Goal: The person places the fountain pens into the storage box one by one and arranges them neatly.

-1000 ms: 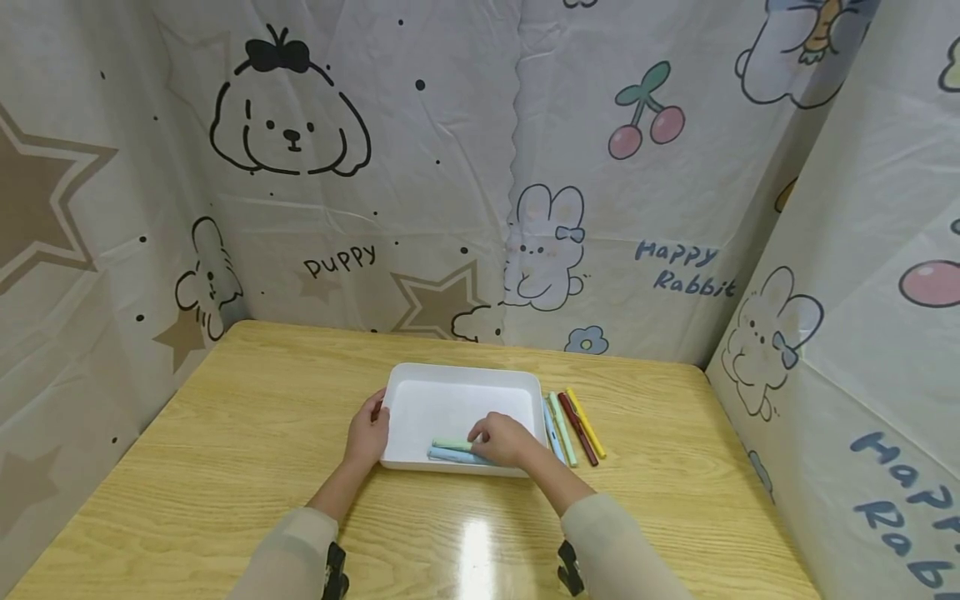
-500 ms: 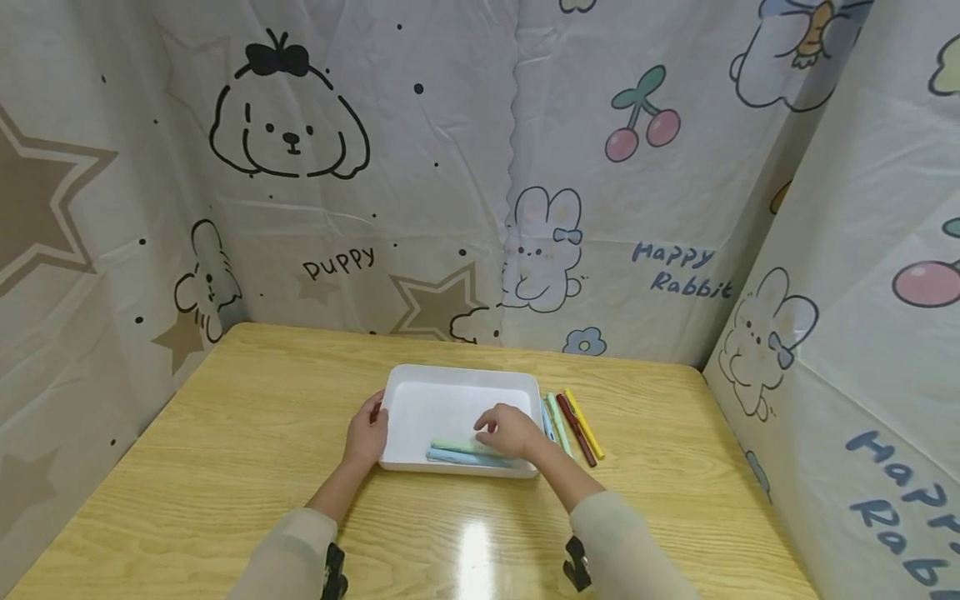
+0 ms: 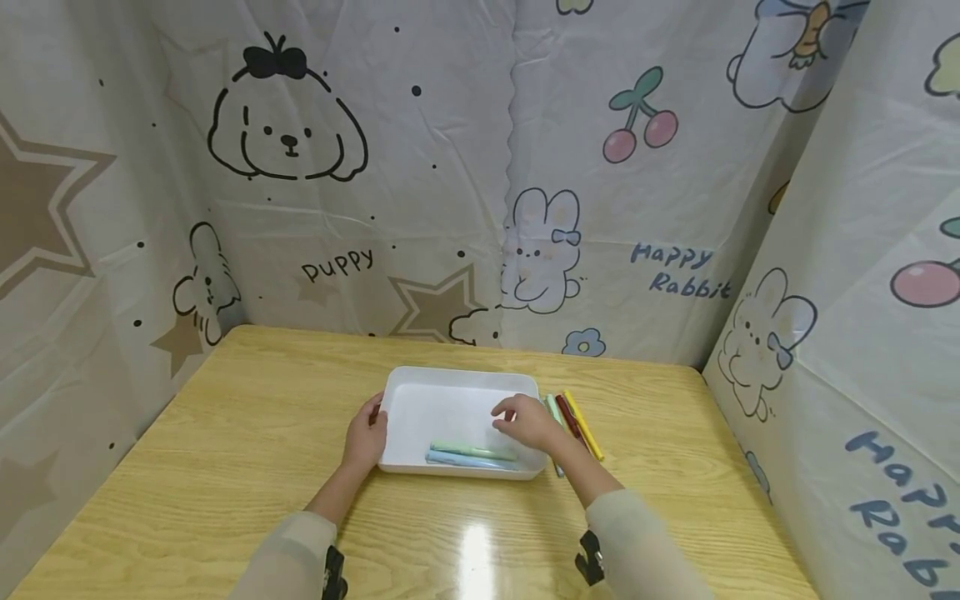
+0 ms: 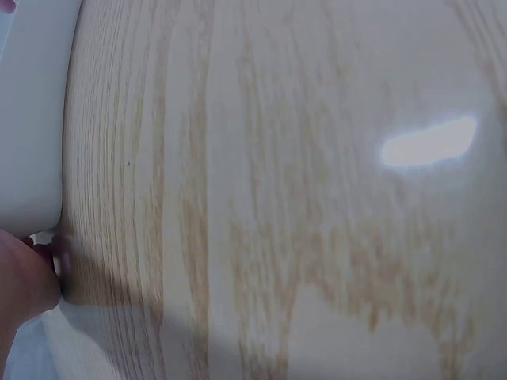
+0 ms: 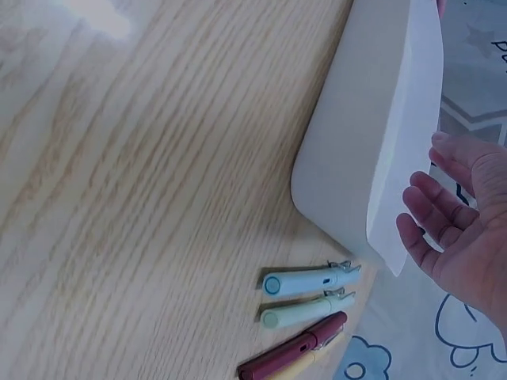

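Observation:
A white rectangular tray (image 3: 431, 407) stands on the wooden table. Inside, along its near wall, lie a light green pen (image 3: 474, 451) and a light blue pen (image 3: 468, 460) side by side. My left hand (image 3: 366, 435) grips the tray's left end, thumb by the rim and the other fingers outside. My right hand (image 3: 527, 422) hovers over the tray's right part, fingers loosely bent and holding nothing. Just right of the tray, a clipped blue pen (image 5: 310, 280), a green pen (image 5: 307, 311), a dark red pen (image 5: 295, 348) and a yellow pen (image 3: 583, 425) lie in a row.
The wooden table (image 3: 270, 400) spreads around the tray, with a light reflection near its front. Printed cloth (image 3: 442, 167) hangs behind the table and along both sides.
My right hand has let go of the green pen, leaving it beside the blue one in the tray, and has moved up and right toward the tray's right end. The left hand stays put.

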Available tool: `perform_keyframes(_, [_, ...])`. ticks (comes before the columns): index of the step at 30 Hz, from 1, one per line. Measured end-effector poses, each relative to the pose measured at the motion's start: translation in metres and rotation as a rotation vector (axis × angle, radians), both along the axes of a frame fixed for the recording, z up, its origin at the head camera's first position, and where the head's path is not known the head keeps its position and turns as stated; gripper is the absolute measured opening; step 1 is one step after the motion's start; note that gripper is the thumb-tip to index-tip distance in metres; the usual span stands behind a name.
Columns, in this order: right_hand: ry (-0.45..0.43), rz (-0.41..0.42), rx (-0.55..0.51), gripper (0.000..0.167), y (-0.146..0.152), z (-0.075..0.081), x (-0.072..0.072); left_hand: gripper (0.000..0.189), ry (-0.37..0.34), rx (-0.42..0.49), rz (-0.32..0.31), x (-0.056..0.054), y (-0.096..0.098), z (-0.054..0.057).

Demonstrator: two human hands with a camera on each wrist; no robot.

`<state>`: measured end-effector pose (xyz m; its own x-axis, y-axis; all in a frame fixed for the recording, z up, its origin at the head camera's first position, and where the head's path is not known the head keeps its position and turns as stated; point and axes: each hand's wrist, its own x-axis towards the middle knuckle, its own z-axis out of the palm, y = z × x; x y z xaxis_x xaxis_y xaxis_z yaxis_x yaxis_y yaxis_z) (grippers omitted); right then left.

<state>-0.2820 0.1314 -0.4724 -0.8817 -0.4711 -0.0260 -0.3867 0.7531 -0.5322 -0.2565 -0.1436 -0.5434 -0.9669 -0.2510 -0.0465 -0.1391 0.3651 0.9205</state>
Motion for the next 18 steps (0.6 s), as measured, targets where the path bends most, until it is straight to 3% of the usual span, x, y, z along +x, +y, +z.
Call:
perform_keyframes(11, [-0.033, -0.156, -0.005, 0.020, 0.020, 0.003, -0.005, 0.043, 0.001, 0.014, -0.005, -0.001, -0.001, -0.004])
perform_keyframes(18, [-0.026, -0.192, -0.027, 0.023, 0.034, 0.005, -0.009, 0.043, 0.000, 0.017, 0.001, 0.000, 0.000, -0.003])
